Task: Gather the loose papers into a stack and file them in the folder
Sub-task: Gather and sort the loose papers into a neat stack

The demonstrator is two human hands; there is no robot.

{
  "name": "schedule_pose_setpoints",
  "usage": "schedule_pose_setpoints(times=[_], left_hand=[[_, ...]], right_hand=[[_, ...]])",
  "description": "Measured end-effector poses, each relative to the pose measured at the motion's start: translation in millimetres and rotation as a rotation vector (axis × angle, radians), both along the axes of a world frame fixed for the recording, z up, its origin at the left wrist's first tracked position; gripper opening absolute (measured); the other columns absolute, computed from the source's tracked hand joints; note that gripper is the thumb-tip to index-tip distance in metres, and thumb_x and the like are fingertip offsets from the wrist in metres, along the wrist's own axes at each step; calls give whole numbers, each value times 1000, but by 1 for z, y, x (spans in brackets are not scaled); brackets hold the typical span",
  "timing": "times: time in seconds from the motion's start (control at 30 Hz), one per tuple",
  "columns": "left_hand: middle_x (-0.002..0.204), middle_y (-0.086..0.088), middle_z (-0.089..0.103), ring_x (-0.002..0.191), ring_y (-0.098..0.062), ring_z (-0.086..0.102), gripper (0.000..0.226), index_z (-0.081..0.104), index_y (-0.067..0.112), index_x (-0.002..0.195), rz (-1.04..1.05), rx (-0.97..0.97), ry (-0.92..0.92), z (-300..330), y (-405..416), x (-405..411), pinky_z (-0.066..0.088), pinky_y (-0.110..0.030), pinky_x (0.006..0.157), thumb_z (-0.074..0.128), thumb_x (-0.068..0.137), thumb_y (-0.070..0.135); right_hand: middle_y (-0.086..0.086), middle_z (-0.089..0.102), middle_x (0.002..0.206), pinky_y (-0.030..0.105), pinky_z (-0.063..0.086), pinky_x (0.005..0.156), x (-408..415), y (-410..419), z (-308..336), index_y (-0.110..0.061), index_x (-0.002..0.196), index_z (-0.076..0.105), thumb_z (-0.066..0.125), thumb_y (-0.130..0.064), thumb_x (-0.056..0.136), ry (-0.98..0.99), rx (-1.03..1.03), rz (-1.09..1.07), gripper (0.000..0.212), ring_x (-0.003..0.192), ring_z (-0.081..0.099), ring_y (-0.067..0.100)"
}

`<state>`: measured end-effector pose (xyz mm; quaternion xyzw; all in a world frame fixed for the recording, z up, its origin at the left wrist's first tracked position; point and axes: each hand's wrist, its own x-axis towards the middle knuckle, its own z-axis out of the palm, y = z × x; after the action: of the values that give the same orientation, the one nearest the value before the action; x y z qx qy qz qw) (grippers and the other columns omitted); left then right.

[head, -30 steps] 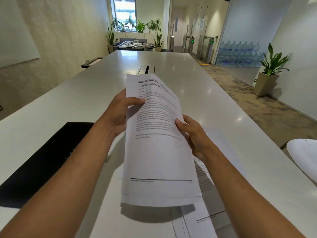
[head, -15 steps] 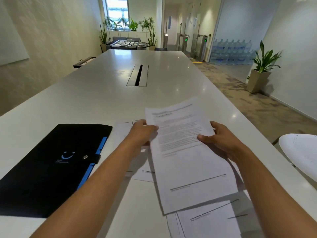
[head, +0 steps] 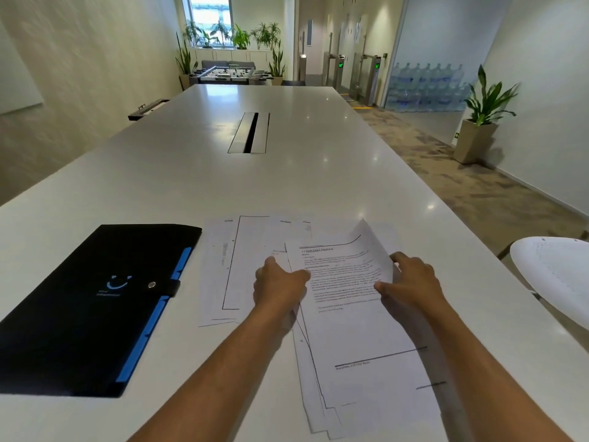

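A rough stack of printed papers (head: 357, 333) lies on the white table in front of me. My left hand (head: 279, 283) grips its left edge and my right hand (head: 411, 282) grips its right edge, where the top sheet's far corner curls up. More loose sheets (head: 245, 266) lie spread flat to the left, partly under my left hand and the stack. A black folder (head: 83, 307) with a blue edge and a snap strap lies closed further left.
The long white table (head: 287, 180) runs away from me, with a cable slot (head: 250, 132) in its middle. A white chair (head: 554, 275) stands at the table's right edge. Potted plants and stacked water bottles line the far room.
The stack was held up in the air, then came down onto the table over the loose sheets. Both hands stayed on its edges and my view tilted downward.
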<state>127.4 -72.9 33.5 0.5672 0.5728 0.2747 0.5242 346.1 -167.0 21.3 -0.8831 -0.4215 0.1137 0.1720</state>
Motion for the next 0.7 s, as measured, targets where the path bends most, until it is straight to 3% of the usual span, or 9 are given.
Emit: schedule_pose_setpoints(times=[0.07, 0.17, 0.23, 0.43, 0.57, 0.7], left_hand=[[135, -17, 52, 121, -35, 53, 73, 38, 10, 139, 19, 7, 8, -1, -1, 1, 46, -50, 102, 74, 77, 23], [126, -14, 57, 112, -34, 61, 70, 37, 13, 138, 64, -175, -267, -2, 0, 2, 50, -51, 98, 74, 78, 10], [113, -10, 62, 103, -33, 66, 54, 43, 17, 122, 90, -234, -367, -2, 3, 2, 54, -51, 93, 73, 81, 4], [105, -19, 72, 94, -35, 71, 20, 62, 4, 98, 44, -271, -434, -5, 7, -1, 59, -50, 82, 70, 82, -6], [114, -17, 71, 101, -32, 69, 26, 68, 3, 108, -115, -202, -430, -6, 9, 2, 55, -42, 91, 70, 84, -6], [111, -17, 70, 103, -34, 68, 21, 68, 11, 91, -208, -146, -391, -8, 11, 8, 54, -45, 94, 70, 83, -8]], right_hand=[[13, 58, 124, 49, 51, 91, -2, 0, 0, -18, 132, 48, 77, -41, 73, 23, 7, 10, 70, 115, 53, 37], [13, 58, 122, 48, 53, 88, -4, 0, 2, -16, 130, 49, 79, -39, 72, 51, 29, 14, 68, 113, 55, 35], [11, 60, 121, 46, 54, 85, -6, 0, 3, -15, 128, 51, 80, -38, 72, 62, 48, 20, 67, 110, 58, 34], [9, 62, 120, 33, 50, 76, -9, -1, 4, -16, 124, 53, 83, -31, 69, 131, 121, 34, 64, 106, 60, 27], [7, 63, 121, 29, 46, 76, -10, -2, 3, -15, 126, 53, 83, -28, 70, 165, 154, 34, 66, 105, 60, 25], [9, 62, 124, 30, 47, 82, -9, -3, 2, -13, 129, 52, 84, -26, 70, 186, 180, 21, 68, 110, 59, 26]])
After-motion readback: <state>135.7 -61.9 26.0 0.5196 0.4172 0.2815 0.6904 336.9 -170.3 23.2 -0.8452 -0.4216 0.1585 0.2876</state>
